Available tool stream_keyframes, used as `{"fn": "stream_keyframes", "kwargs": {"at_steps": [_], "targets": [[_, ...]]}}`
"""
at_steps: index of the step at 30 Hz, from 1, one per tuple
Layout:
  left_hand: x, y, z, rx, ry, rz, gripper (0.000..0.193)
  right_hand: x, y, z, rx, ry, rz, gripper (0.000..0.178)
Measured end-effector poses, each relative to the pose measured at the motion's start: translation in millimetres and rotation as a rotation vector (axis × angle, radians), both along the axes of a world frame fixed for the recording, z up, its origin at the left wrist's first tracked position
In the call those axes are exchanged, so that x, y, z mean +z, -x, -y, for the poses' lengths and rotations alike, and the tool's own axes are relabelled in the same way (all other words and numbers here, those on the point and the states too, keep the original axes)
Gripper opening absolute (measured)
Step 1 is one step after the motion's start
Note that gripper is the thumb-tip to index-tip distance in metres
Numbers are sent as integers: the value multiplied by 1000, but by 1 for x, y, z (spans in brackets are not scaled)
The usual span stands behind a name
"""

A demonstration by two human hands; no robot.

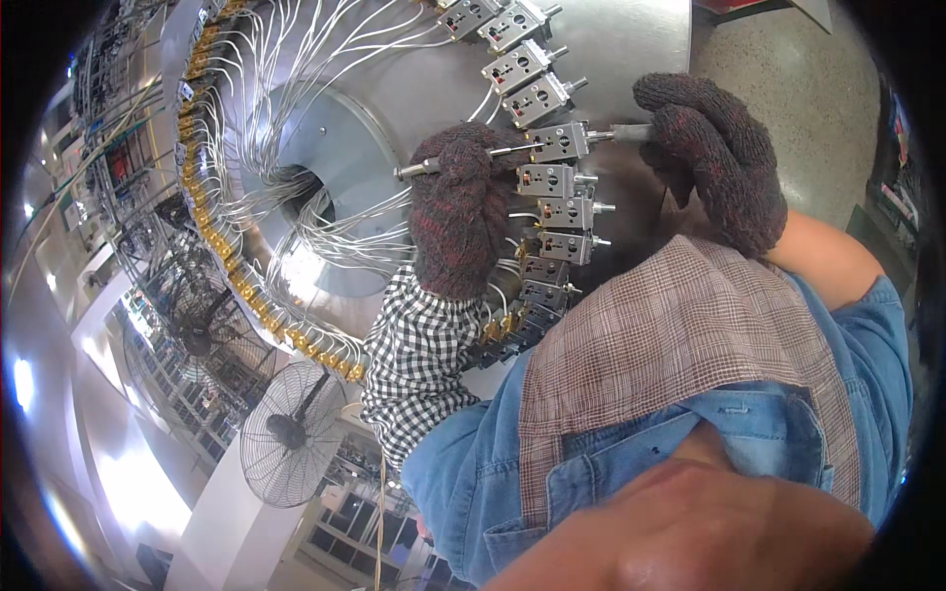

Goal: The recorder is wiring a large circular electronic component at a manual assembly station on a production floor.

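Observation:
My left hand (455,222), in a dark knitted glove, is closed around a thin screwdriver (512,150). The screwdriver's shaft reaches to the face of a small silver metal box (558,143) with holes and a shaft. On the far side of that box, my gloved right hand (727,163) is closed on a grey cylindrical piece (631,132), which meets the end of the box's shaft. Its fingertips are partly hidden. Similar metal boxes (548,181) stand in a curved row above and below this one, along the rim of a round metal table (631,39).
White wires (340,241) run from the middle hole across the table. Yellow brass-coloured fittings (236,276) line its left rim. A standing fan (287,431) is at the lower left, and speckled floor (798,89) shows at the upper right.

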State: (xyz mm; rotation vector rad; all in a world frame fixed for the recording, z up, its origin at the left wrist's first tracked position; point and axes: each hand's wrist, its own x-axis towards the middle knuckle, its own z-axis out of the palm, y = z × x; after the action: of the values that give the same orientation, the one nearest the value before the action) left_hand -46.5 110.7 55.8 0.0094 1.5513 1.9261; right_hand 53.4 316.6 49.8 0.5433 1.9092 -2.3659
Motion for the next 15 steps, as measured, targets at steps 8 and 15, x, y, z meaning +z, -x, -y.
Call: {"fn": "stream_keyframes", "kwargs": {"at_steps": [8, 15], "targets": [[13, -1, -7, -187, 577, -561, 14, -10, -3, 0, -23, -79, -68, 30], [5, -2, -7, -47, 418, -492, 12, -18, -4, 3, -22, -329, -288, 30]]}}
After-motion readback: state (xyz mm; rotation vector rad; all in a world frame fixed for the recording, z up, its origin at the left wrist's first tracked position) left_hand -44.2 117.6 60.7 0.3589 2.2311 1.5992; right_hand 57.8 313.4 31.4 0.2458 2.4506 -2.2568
